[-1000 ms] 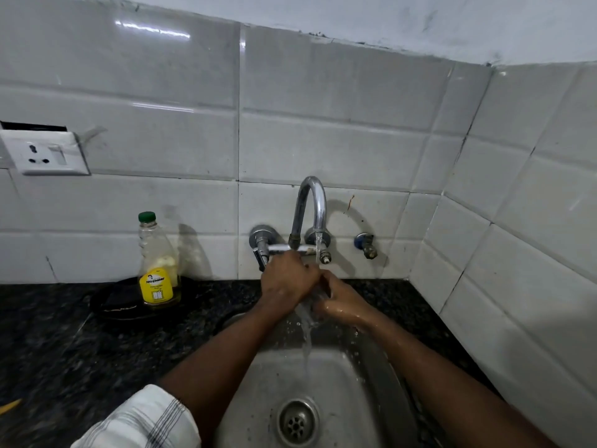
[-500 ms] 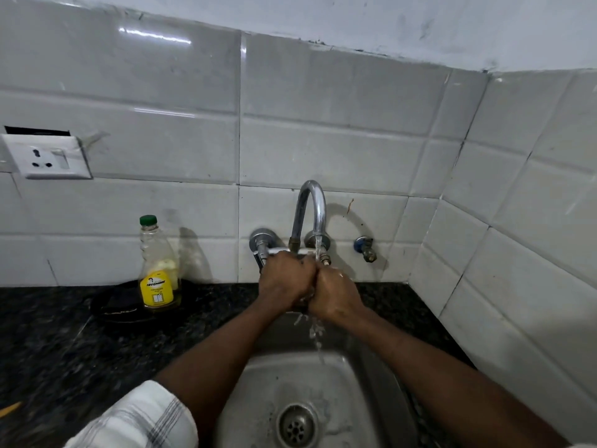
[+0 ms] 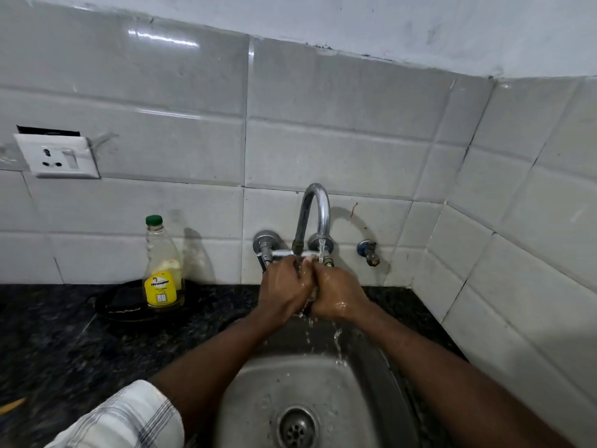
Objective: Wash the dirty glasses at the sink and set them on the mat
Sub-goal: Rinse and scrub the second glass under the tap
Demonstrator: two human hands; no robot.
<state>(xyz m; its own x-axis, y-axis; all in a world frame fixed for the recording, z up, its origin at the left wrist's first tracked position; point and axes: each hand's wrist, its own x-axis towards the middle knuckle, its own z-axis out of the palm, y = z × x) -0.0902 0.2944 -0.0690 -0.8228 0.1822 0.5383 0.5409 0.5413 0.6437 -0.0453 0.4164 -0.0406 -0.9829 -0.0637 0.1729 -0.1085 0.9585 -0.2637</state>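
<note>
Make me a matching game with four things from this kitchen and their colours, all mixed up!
Things:
1. bottle cap
2. tap
3. counter
4. socket

Colours:
A. white
B. green
C. shiny silver
D. speckled black

Right pairs: 1-B, 2-C, 3-D, 4-A.

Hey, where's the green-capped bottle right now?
In the head view, the green-capped bottle stands upright on a dark tray, left of the tap, close against the tiled wall.
</note>
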